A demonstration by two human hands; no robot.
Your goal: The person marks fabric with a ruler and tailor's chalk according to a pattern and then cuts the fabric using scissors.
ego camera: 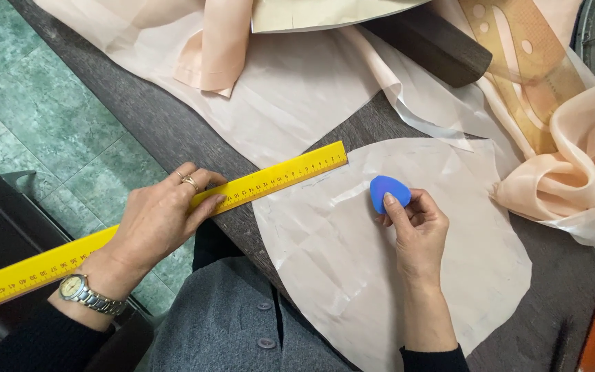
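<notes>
a: what is the left hand [156, 220] doing?

b: it lies on top of a long yellow ruler [173, 215], fingers curled over the edge and pressing down. that looks like a way to keep the ruler from sliding. one end of the ruler rests on the pale peach fabric piece [380, 262], and the other end sticks out past the edge of the dark wooden table [166, 131].

a: and the right hand [418, 231]?

b: it pinches a blue tailor's chalk [388, 191] between thumb and fingers. the chalk sits on the fabric piece, just below the end of the ruler, held by its fat part so the thin edge can touch the cloth.

a: why is the cloth so flat?

b: it is spread out smooth on the table, so lines would go on straight, i think. more peach fabric [573, 172] lies bunched at the right, and a see-through curve ruler [528, 62] lies at the top right.

a: is there a line yet?

b: a faint one runs near the rounded edge. i cannot tell more.
</notes>
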